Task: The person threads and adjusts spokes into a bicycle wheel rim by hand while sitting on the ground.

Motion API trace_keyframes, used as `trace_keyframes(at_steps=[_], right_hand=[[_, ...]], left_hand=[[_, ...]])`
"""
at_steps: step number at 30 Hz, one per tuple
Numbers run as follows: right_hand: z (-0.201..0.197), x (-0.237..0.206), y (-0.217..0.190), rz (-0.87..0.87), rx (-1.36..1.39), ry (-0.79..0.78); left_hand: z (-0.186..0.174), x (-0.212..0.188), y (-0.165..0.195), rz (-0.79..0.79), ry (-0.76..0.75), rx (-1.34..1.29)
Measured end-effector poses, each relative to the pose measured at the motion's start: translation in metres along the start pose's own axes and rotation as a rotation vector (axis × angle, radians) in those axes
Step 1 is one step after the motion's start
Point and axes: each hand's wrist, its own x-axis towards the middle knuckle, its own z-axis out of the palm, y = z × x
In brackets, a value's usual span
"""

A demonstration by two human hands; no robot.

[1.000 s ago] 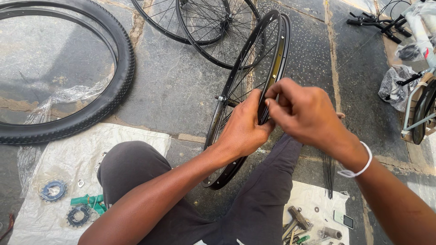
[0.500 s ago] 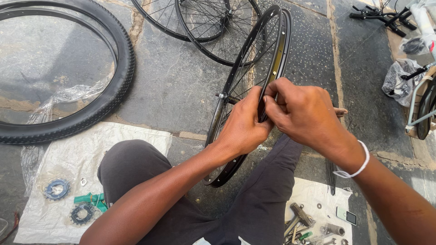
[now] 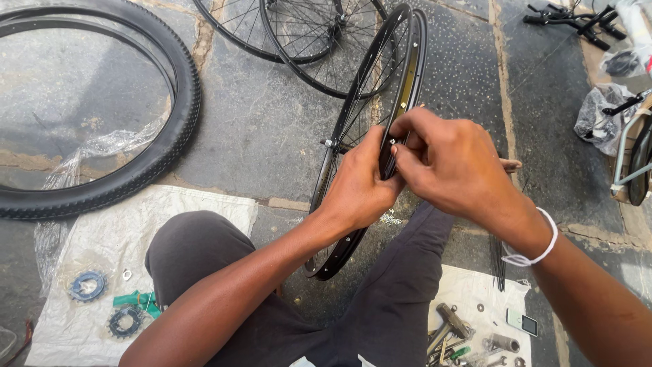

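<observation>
A black bicycle wheel rim (image 3: 401, 75) with thin spokes stands upright between my knees. My left hand (image 3: 360, 187) grips the rim from the left side, thumb against its edge. My right hand (image 3: 451, 160) is closed over the same spot from the right, fingertips pinched at the rim's inner face. Whatever small part the fingertips hold is hidden. A white band circles my right wrist.
A knobby black tyre (image 3: 170, 136) lies on the stone floor at left. More spoked wheels (image 3: 299, 41) lie at the top. Sprockets (image 3: 87, 285) and a green tool sit on a white cloth (image 3: 170, 211) at left; hand tools (image 3: 451, 323) lie at lower right. Bike parts and plastic bags (image 3: 601, 115) sit far right.
Both hands stay on the rim at the same spot. The view has shifted slightly, and my right fingers have closed a little tighter over the rim's edge.
</observation>
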Motion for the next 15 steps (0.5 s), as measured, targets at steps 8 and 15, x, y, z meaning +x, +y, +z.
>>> trace_keyframes(at_steps=[8, 15], right_hand=[[0.052, -0.023, 0.018, 0.127, 0.512, 0.418], [0.151, -0.01, 0.046, 0.299, 1.856, 0.26]], left_hand=[[-0.005, 0.0, 0.0, -0.017, 0.016, 0.062], [-0.012, 0.017, 0.0, 0.1, 0.298, 0.431]])
